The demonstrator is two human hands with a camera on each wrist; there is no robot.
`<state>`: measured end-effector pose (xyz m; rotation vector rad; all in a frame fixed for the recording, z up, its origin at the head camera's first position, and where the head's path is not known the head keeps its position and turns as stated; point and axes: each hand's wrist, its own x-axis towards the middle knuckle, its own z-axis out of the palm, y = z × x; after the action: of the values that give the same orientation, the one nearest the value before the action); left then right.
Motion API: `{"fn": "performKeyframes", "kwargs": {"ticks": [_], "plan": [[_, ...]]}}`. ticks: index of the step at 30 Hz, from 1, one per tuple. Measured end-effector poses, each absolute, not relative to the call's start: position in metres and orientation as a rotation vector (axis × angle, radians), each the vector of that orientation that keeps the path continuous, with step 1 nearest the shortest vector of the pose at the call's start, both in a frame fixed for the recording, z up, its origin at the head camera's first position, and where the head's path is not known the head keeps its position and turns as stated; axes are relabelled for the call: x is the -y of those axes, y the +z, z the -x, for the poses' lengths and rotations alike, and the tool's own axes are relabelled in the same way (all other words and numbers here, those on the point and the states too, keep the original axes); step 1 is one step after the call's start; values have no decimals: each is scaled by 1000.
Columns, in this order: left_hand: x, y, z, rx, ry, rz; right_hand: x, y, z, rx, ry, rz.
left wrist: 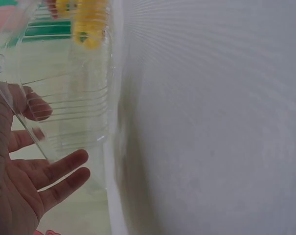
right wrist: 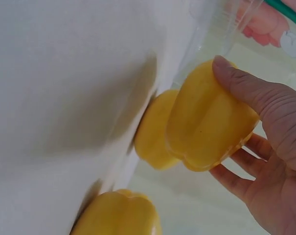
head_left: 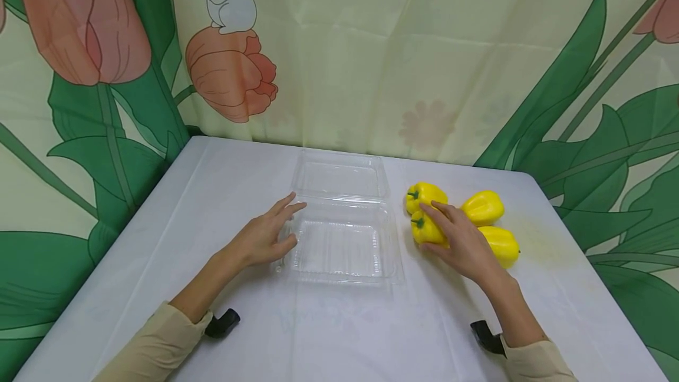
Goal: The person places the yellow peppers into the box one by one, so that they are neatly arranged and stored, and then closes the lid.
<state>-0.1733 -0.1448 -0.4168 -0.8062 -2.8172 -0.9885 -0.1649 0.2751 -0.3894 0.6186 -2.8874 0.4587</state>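
My right hand grips a yellow bell pepper, thumb on one side and fingers on the other. In the right wrist view this bell pepper overlaps another yellow bell pepper behind it. My left hand is at the left side of a clear plastic clamshell box, fingers spread and relaxed. Its fingertips are right at the box's rim in the left wrist view, with the thumb showing through the plastic. The box lies with its lid folded back, away from me.
Other yellow bell peppers lie close by: one behind the held one, one at the back right and one beside my right wrist. A white cloth covers the table. Behind it hangs a flower-printed curtain.
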Motion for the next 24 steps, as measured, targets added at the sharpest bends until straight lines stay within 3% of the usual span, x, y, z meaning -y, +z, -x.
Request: {"fn": "performKeyframes", "kwargs": {"ticks": [24], "plan": [[135,-417,178,2828,-992,789,-257,-359,174,2733,486,-667]]}}
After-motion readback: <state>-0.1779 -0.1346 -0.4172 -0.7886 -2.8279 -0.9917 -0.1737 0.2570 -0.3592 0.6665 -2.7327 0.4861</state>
